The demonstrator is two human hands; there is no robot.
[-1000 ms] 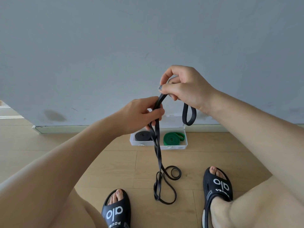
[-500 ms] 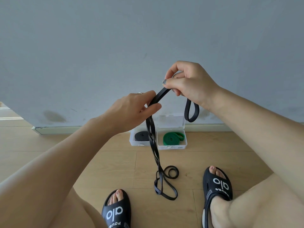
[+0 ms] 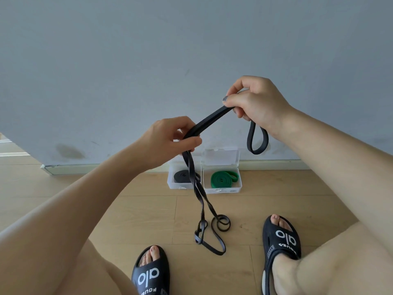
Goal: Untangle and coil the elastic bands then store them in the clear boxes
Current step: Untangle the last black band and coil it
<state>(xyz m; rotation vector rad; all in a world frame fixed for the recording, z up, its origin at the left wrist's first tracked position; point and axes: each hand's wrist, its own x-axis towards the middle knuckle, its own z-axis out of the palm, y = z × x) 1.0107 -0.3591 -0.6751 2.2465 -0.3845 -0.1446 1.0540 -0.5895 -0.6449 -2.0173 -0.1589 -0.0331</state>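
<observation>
A long black elastic band (image 3: 209, 121) stretches between my two hands in front of the wall. My right hand (image 3: 255, 103) pinches its upper end, and a short loop hangs below that hand. My left hand (image 3: 170, 141) grips the doubled band lower down. From there the band hangs to the floor, where its tangled end lies in loops. Two open clear boxes stand against the wall: the left box (image 3: 171, 185) holds a coiled black band (image 3: 181, 176), the right box (image 3: 222, 188) holds a coiled green band (image 3: 222, 179).
My feet in black slippers rest on the wooden floor, one slipper (image 3: 148, 271) at the bottom middle and the other slipper (image 3: 280, 237) at the right. A grey wall (image 3: 191, 50) with a white skirting board rises just behind the boxes.
My hands have moved apart: the right one up and to the right, the left one to the left. More band now runs between them, and the tangle on the floor has shifted a little.
</observation>
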